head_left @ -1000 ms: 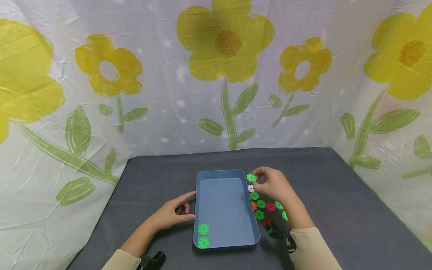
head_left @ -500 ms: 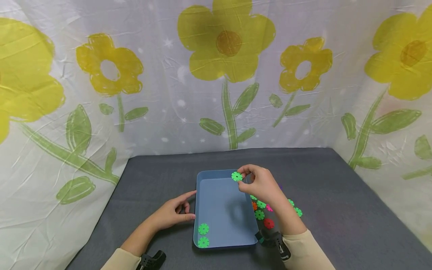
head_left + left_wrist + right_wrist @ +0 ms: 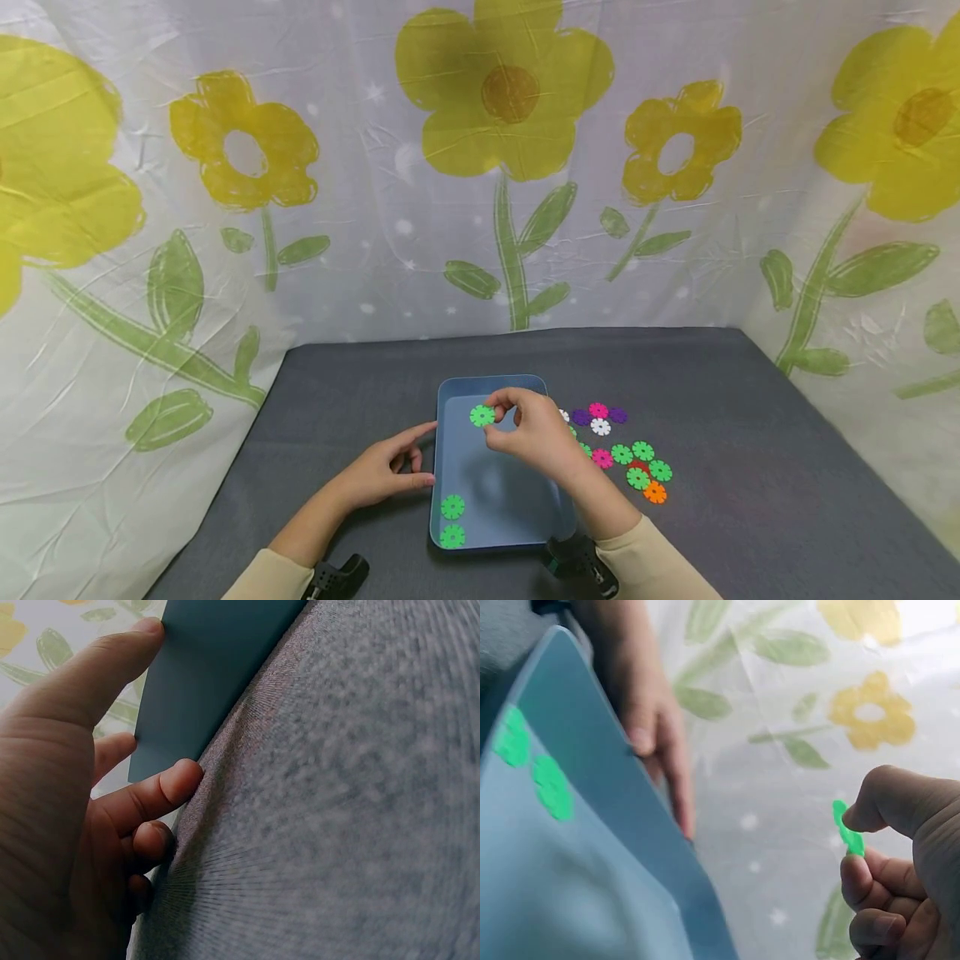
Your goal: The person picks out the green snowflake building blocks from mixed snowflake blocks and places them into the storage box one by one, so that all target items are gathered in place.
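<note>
My right hand (image 3: 536, 433) pinches a green notched plastic disc (image 3: 482, 416) between thumb and fingers, over the far left part of a shallow blue tray (image 3: 510, 527). In the right wrist view that disc (image 3: 846, 827) is seen nearly edge-on, held above the tray. Two more green discs (image 3: 452, 507) lie one behind the other in the tray's near left corner. My left hand (image 3: 375, 477) rests at the tray's left side, thumb and index fingertip against the wall. The left wrist view shows these fingertips at the tray's outer wall (image 3: 206, 682), with the other fingers bent loosely.
Right of the tray several loose discs lie on the dark grey cloth (image 3: 750, 467), among them a purple one (image 3: 618, 415), a white one (image 3: 600, 427) and an orange one (image 3: 655, 492). My right forearm covers some of them. A flower-printed curtain (image 3: 360, 250) stands behind.
My right hand has carried the green disc leftward from beside the tray's far right edge to over its far left part. The left hand has stayed put.
</note>
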A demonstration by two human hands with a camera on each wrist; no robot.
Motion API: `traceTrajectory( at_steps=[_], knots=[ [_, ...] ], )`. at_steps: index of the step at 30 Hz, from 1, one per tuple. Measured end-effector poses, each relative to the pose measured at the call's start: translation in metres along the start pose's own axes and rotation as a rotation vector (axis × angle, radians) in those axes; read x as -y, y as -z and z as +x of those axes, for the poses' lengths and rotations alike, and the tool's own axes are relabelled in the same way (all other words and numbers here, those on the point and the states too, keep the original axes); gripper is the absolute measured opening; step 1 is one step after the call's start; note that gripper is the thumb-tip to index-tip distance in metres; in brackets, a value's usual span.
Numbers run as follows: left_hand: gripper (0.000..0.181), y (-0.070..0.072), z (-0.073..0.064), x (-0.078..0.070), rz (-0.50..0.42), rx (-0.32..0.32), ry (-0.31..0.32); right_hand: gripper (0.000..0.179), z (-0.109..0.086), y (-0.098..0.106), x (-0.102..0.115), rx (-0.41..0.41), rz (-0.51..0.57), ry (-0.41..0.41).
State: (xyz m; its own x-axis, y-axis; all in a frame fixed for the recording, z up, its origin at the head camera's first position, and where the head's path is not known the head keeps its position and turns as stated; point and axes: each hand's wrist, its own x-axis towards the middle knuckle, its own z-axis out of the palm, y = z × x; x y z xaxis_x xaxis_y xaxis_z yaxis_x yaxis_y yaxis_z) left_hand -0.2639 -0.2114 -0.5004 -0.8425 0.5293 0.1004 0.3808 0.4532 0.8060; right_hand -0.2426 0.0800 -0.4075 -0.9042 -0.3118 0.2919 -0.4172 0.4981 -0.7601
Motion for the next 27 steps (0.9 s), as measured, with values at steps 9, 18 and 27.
traceTrajectory(
  at_steps=[9, 18, 27],
  knots=[
    [0.076, 0.0, 0.002, -0.001, -0.011, -0.01, 0.012, 0.023, -0.002, -0.032, -0.003, 0.083, -0.021, 0.014],
    [0.077, 0.0, 0.0, -0.002, -0.011, -0.005, -0.001, 0.023, -0.004, -0.06, -0.018, 0.124, -0.084, -0.021],
    [0.076, -0.001, 0.0, 0.002, -0.001, -0.012, 0.001, 0.012, -0.008, -0.071, -0.027, 0.18, -0.163, -0.029]
  ],
)
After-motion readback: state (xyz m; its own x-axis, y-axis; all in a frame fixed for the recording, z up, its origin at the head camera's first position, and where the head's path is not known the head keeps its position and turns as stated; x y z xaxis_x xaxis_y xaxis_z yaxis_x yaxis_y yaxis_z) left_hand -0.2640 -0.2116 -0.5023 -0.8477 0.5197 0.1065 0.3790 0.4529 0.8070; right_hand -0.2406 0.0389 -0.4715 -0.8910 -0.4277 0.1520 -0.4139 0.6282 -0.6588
